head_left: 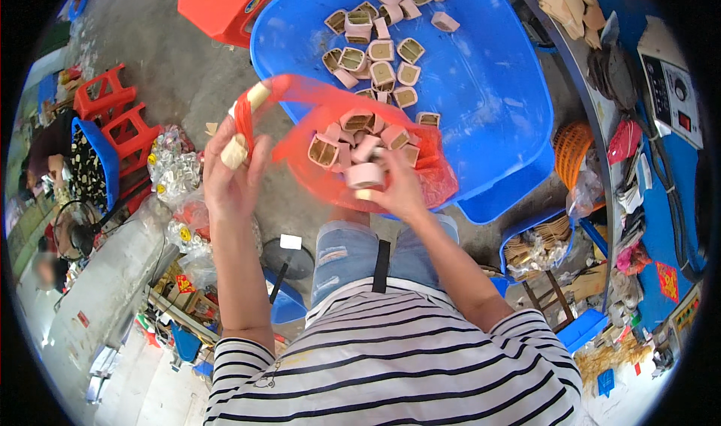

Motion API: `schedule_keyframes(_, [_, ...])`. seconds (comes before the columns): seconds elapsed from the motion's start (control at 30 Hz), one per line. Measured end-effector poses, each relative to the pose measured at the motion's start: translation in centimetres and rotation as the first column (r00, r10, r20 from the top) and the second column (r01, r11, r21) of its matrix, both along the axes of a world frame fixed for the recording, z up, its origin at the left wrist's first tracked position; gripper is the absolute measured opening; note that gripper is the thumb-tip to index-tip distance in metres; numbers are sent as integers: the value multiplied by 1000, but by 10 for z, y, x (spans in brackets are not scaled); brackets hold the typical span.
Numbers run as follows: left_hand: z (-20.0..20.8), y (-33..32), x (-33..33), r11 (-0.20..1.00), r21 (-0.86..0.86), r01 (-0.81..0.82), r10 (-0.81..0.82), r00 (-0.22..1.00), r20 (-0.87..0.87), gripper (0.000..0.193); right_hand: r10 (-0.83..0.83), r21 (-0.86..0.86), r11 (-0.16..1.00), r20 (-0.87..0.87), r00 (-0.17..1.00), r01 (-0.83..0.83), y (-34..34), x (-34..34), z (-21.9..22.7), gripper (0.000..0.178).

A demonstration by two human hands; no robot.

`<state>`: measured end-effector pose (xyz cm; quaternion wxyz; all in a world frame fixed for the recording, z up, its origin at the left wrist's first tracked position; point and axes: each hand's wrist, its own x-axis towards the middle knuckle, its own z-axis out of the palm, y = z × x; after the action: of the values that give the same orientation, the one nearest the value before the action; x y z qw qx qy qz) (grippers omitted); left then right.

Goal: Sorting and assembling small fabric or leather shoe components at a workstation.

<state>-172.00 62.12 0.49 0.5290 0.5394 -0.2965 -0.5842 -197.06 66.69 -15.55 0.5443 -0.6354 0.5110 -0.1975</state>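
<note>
My left hand [234, 159], with pale wrappings on its fingers, is closed on the gathered rim of a red plastic bag [308, 103]. The bag's mouth hangs wide, and inside lie several pink block-shaped pieces [323, 153] with olive-brown ends, which look like shoe heels. My right hand [402, 188] reaches into the bag, slightly blurred. Its thumb and fingers close round one pink heel [365, 175]. Beyond the bag, more such heels [381, 73] are scattered over a large blue tub [481, 73]; the bag's far side overlaps the tub's near part.
A red stool [225, 9] stands against the tub's left side. At right, a workbench edge [601, 126] carries a control box [671, 88]. An orange basket [574, 152] and a blue crate [537, 242] sit below it. Bagged parts [176, 167] and red stools [124, 129] are at left.
</note>
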Motion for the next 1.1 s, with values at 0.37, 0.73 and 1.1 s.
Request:
schedule_keyframes(0.37, [23,10,20,984,-39,171,-173,983,-53,62,203,73,971,-749,630,-226,44,-77,-73,32])
schedule_keyframes(0.73, [50,99,46,988,-34,151,-153,928,-340,62,344,351,928,-936,-79,-125,-41,-262,59,34])
schedule_keyframes(1.1, [73,80,-30,997,25,-74,77,989,-124,52,285,72,955,-496,820,-288,-35,-95,-49,36])
